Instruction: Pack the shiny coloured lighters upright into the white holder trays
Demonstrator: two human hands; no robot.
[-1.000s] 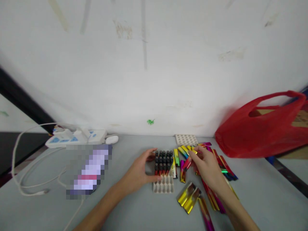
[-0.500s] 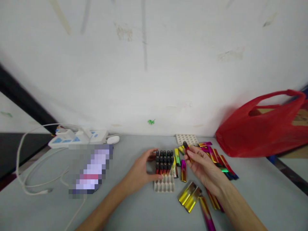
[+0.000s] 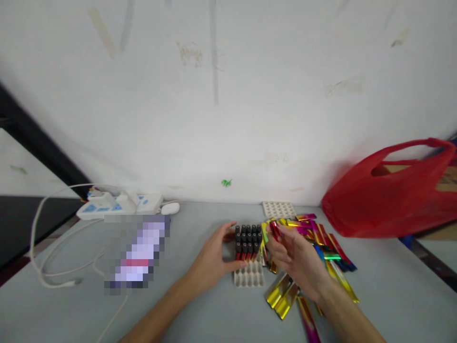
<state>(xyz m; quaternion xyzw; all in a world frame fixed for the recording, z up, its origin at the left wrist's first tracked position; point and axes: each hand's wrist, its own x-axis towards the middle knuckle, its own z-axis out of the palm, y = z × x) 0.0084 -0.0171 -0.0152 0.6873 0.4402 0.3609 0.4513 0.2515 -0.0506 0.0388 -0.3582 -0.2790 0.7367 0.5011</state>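
Note:
My left hand [image 3: 215,252] is curled around the left side of a pale molded tray [image 3: 249,276], thumb at the front and fingers behind. Slim tubes [image 3: 248,238] with black tops and shiny red-gold bodies stand upright in the tray's far rows; cups show in its near rows. Just right of the tray, my right hand [image 3: 294,252] pinches a small shiny red tube [image 3: 274,230], whose lower part the fingers hide. Beneath and beside this hand lie two yellow metallic sleeves [image 3: 282,295] and a heap of colorful foil-like pieces [image 3: 317,233].
A second pale tray [image 3: 278,209] lies by the wall. On the right slumps a red plastic bag [image 3: 378,200]. A white power strip [image 3: 119,206] with a looping cable, a white mouse-like object [image 3: 170,208] and a blurred-out phone-like slab [image 3: 141,252] are on the left.
The tube's black end stuck up from my right hand earlier; now a shiny red end shows there. That hand has come slightly closer to the tray. My left hand keeps its grip.

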